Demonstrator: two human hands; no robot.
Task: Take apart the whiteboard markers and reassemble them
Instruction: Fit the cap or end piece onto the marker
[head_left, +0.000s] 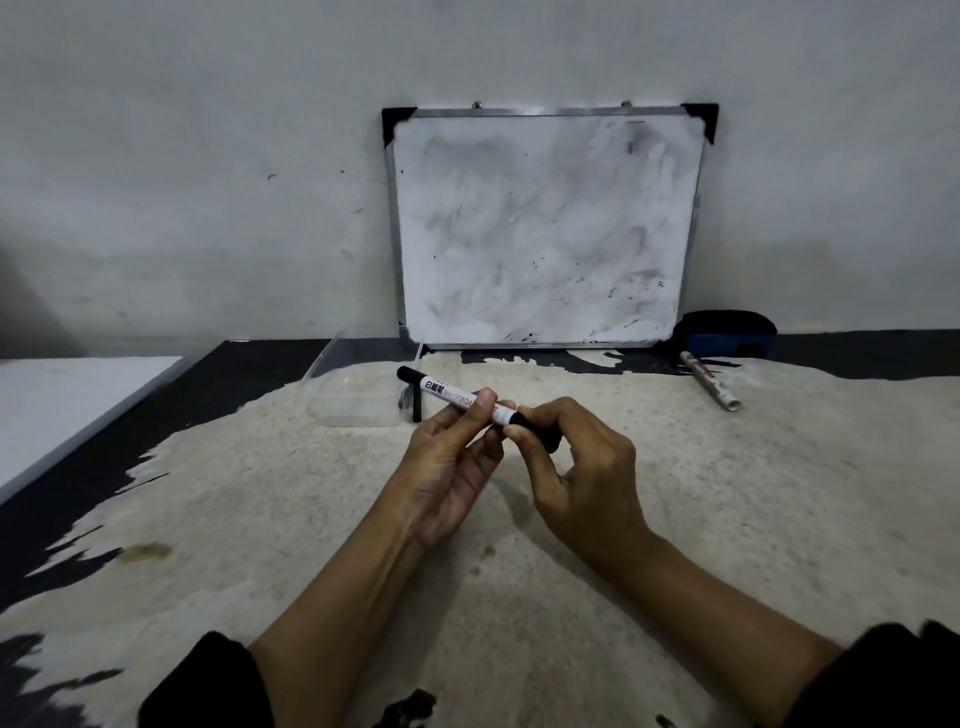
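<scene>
Marker (457, 396) held in the air above the table (727, 493): the left hand (452, 457) has its grip clamped on the white barrel, the right hand (576, 457) has its grip closed around the black cap (537, 431), which looks seated or nearly so. Whether this one is being opened or closed up, I cannot tell. Beyond the left grip, loose black parts (410, 400) lie in a clear tray (332, 358); beyond the right grip, a second marker barrel (710, 382) lies without a cap, so reassembly remains.
</scene>
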